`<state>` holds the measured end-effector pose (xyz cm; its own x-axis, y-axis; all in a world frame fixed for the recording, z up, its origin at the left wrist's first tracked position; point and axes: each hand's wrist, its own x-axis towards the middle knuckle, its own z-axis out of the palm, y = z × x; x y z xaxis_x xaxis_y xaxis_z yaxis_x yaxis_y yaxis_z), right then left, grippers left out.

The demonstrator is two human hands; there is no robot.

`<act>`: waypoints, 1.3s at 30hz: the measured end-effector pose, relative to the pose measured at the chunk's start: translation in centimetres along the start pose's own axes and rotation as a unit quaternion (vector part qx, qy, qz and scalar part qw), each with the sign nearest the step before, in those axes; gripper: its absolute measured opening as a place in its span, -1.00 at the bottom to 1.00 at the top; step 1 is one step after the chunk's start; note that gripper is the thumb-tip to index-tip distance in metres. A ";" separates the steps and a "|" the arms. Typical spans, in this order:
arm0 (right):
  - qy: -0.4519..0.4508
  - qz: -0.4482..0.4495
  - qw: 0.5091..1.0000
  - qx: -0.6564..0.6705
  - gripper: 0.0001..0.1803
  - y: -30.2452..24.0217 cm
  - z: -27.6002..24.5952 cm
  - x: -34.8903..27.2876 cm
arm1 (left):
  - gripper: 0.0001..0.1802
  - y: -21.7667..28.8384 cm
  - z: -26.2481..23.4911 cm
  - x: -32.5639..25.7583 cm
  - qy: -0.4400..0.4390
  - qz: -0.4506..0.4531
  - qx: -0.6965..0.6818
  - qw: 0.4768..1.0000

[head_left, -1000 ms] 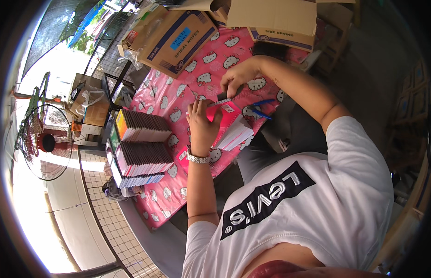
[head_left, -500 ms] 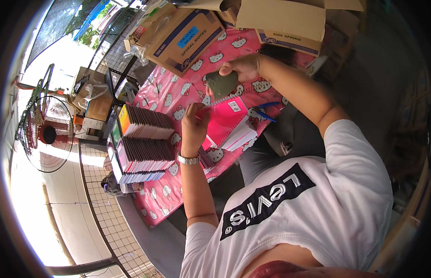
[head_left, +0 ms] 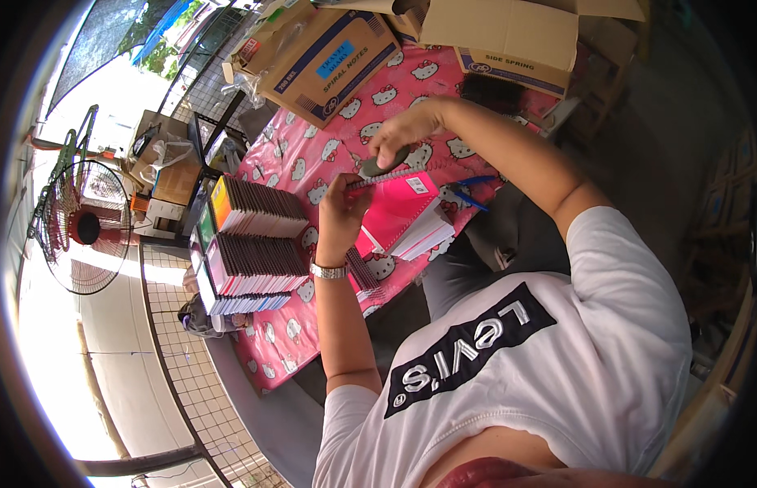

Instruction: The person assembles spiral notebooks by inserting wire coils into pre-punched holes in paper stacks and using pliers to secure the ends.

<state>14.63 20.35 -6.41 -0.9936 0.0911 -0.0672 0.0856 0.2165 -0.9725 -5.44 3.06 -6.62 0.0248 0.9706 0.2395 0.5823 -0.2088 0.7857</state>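
A bright pink spiral notebook [head_left: 401, 205] lies tilted atop a pile of white-paged notebooks [head_left: 427, 236] at the table's near edge. My left hand [head_left: 342, 218], a metal watch on its wrist, has its fingers closed on the left end of the notebook's coil edge. Above that same edge, my right hand [head_left: 408, 134] grips a flat, dark grey-green piece [head_left: 385, 163], turned nearly edge-on against the wire coil. What the piece is, I cannot make out. The right hand's fingertips are partly hidden behind the hand.
Rows of stacked spiral notebooks [head_left: 261, 252] stand on the left of the pink patterned tablecloth [head_left: 293, 337]. A blue-handled tool [head_left: 474, 195] lies right of the pink notebook. Cardboard boxes [head_left: 330, 69] sit along the far edge, near a dark bunch of coils [head_left: 491, 93]. A fan [head_left: 87, 228] stands far left.
My right hand has come down and toward the notebook, turning the dark piece from flat-facing to nearly edge-on at the coil. The left hand stays at the coil's left end.
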 end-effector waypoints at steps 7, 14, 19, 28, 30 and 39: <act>0.423 0.251 0.764 -0.417 -0.30 19.9 0.5 -6.3 | -0.76 1.0 1.1 0.9 0.030 -0.036 -0.135 0.990; 0.457 0.142 0.742 -0.469 -0.33 19.0 16.4 -7.3 | -0.76 -0.5 2.0 -1.7 0.161 -0.068 -0.295 0.939; 0.571 0.049 0.789 -0.220 -0.38 17.1 15.4 -7.5 | -0.77 1.0 4.2 -1.8 0.225 -0.049 -0.134 0.964; 0.479 -0.152 0.777 -0.380 -0.35 -1.8 15.5 -5.4 | -0.78 3.2 4.5 -3.0 0.272 0.057 0.147 0.949; 0.475 -0.158 0.773 -0.391 -0.36 -2.2 15.3 -5.6 | -0.77 3.3 4.2 -3.1 0.280 0.057 0.149 0.947; 0.274 -0.078 0.937 0.201 -0.54 -2.0 15.2 -4.2 | -0.70 3.7 2.2 -3.8 0.312 0.181 0.285 0.888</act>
<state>17.56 4.78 -7.61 -0.7947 0.5988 0.0996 -0.2008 -0.1045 -0.9741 -1.63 -1.16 -5.88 -0.0581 0.5594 0.8268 0.9492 -0.2256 0.2193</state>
